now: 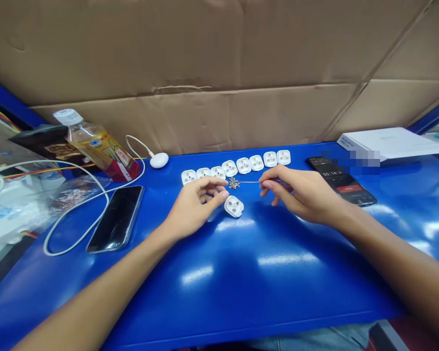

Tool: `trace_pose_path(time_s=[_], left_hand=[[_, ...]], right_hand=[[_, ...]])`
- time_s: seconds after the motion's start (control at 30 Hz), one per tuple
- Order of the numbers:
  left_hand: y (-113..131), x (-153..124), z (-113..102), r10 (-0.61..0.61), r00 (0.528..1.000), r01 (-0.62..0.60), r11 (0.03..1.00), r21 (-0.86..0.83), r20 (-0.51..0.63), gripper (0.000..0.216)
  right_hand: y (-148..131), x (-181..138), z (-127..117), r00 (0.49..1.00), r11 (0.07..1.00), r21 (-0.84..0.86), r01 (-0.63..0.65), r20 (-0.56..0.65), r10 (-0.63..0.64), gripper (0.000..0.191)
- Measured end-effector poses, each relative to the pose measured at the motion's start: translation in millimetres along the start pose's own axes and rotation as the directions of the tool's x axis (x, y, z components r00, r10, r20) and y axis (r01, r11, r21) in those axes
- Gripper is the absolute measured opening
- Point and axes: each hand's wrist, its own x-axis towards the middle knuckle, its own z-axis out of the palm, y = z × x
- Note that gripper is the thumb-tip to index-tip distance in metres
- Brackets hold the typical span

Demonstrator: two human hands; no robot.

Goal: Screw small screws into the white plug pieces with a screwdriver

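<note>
My right hand (296, 192) is closed around the handle of a screwdriver (250, 182). Its thin shaft points left, and the tip reaches a small pile of metal screws (234, 183). On the left of that pile is my left hand (199, 202), fingers curled, with a gap between thumb and index finger and nothing visible in it. A single white plastic piece with round metal contacts (234, 206) lies on the table just in front of the screws, by my left thumb. Behind the pile runs a row of several similar white pieces (243, 165), partly covered by my left hand.
At left are a dark phone (116, 219), a white cable (60, 251), a drink bottle (98, 146) and plastic bags. A round white device (159, 160) stands behind. To the right lie a phone showing a timer (342, 180) and a white box (395, 141). Cardboard (205, 53) backs the blue table (219, 282).
</note>
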Motion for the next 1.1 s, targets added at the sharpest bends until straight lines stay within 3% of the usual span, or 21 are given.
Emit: trace_pose_path(time_s=[0.27, 0.53, 0.67, 0.77, 0.87, 1.1], left_hand=[[5, -3, 2, -0.008, 0.999, 0.010, 0.997, 0.081, -0.037, 0.033], [1, -5, 2, 0.070, 0.995, -0.064, 0.995, 0.081, -0.076, 0.028], [0, -6, 3, 0.152, 0.985, -0.135, 0.975, 0.174, -0.087, 0.022], [0, -7, 2, 0.297, 0.952, -0.269, 0.924, 0.272, -0.068, 0.017], [-2, -8, 0, 0.453, 0.891, -0.416, 0.833, 0.363, -0.019, 0.015], [-1, -7, -2, 0.534, 0.845, -0.483, 0.735, 0.476, 0.033, 0.015]], right_hand=[[-18, -5, -1, 0.986, 0.987, -0.054, 0.150, -0.070, -0.154, 0.018], [-19, -4, -2, 0.975, 0.977, -0.064, 0.204, -0.082, -0.208, 0.021], [-17, -3, -2, 0.971, 0.974, -0.044, 0.222, -0.076, -0.225, 0.019], [-16, -2, -3, 0.972, 0.972, -0.064, 0.224, -0.060, -0.228, 0.019], [-16, -4, -3, 0.971, 0.974, -0.068, 0.218, -0.081, -0.223, 0.017], [-16, -12, 0, 0.960, 0.969, -0.121, 0.216, -0.153, -0.234, 0.012]])
